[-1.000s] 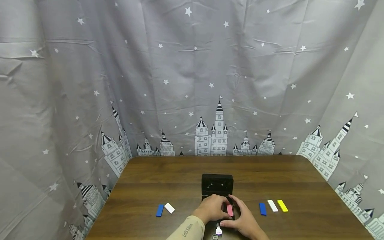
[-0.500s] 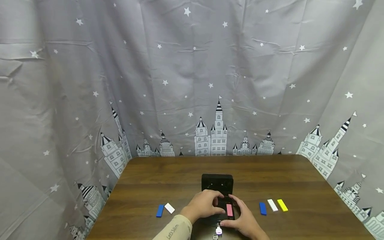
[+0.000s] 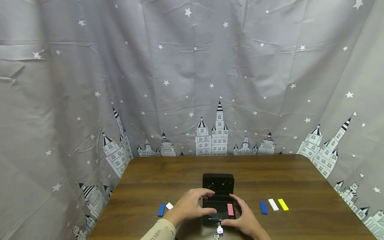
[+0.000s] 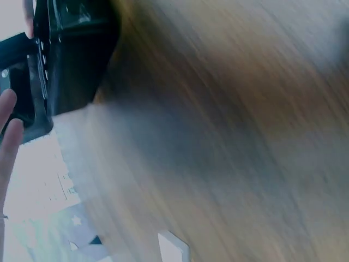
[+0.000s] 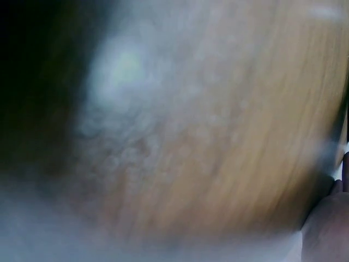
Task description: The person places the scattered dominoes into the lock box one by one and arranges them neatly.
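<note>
A small black cash box (image 3: pixel 216 210) stands on the table with its lid (image 3: pixel 218 182) raised at the back. Inside, against the right wall, lies a pink block (image 3: pixel 230 209). Keys (image 3: pixel 220 229) hang at the box's front. My right hand (image 3: pixel 246 220) holds the box's right side, thumb at the front corner and fingers toward the back. My left hand (image 3: pixel 192 206) is over the box's left side, thumb and fingers spread apart with nothing between them. The left wrist view shows its fingertips near the black box (image 4: pixel 76 65). The right wrist view is mostly blurred.
Left of the box lie a blue block (image 3: pixel 161 210) and a white block (image 3: pixel 169 206), partly covered by my left hand. To the right are a blue block (image 3: pixel 264 208), a white block (image 3: pixel 273 204) and a yellow block (image 3: pixel 283 204). A grey curtain (image 3: pixel 180 83) hangs behind the table (image 3: pixel 168 173).
My left hand has let go of the pink block and drawn back leftward, leaving the block in the box. My right hand has kept its hold on the box.
</note>
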Tool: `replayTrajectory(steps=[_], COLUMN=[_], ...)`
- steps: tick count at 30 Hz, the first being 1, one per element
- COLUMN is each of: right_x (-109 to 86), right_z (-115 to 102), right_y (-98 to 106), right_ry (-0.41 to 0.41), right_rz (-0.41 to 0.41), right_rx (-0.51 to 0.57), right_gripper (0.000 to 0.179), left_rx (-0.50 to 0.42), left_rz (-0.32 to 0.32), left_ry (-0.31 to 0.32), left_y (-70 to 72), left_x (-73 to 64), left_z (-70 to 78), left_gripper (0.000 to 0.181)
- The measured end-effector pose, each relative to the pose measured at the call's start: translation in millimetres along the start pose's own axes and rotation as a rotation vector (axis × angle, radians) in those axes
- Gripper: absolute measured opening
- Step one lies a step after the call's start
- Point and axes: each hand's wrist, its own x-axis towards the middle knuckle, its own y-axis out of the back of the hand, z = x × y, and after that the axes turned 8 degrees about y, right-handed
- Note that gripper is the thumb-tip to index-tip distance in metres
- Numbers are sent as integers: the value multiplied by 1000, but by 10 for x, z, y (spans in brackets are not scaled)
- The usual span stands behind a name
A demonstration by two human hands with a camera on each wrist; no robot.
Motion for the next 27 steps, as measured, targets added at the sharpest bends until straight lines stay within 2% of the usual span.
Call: replayTrajectory(steps=[5,11,22,27], right_x=[0,-3,-25,-21], right_z=[-17,-19,10,9], right_y=[-15,-18,-38,-36], right_ry=[-4,-10,-2,-1], right_rz=[21,27,34,29], right_rx=[-18,-8,-6,4], right_gripper=[99,100,102,102], left_rx=[28,61,148,256], left_rz=[92,178,249,289], left_ry=[17,60,152,225], left_y=[87,126,220,249], left_x=[-114,-273,-608,-725], left_z=[-99,-315,-690,-836], left_gripper=[65,59,60,62])
